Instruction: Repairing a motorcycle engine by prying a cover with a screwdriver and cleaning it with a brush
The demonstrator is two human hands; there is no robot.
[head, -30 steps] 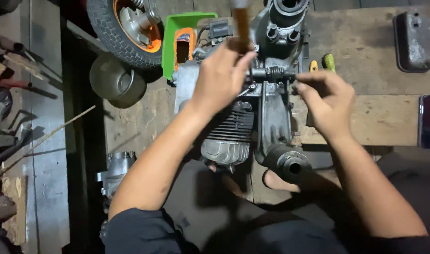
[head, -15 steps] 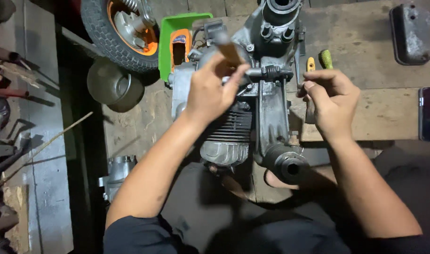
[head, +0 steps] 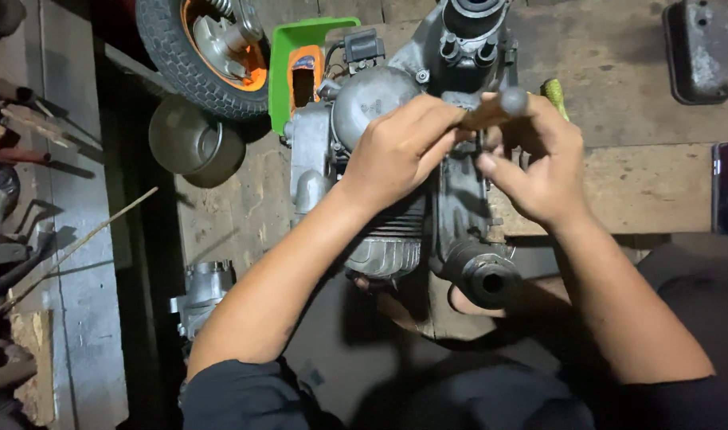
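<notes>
A grey scooter engine lies on the wooden floor in front of me, its finned cylinder towards my lap. My left hand is shut on the wooden handle of a hammer. The hammer's metal head points right, just above the casing. My right hand is closed beside the hammer head, thumb and fingers pinched around a short shaft on the engine that the hand mostly hides. The two hands touch over the middle of the engine.
A tyre with an orange rim, a green plastic panel and a round metal pot lie at the upper left. A dark metal cover sits top right. A loose engine part lies lower left, with tools along the left edge.
The hammer was raised upright above the engine, then swung down to the right onto the shaft. My right hand has moved left to meet my left hand.
</notes>
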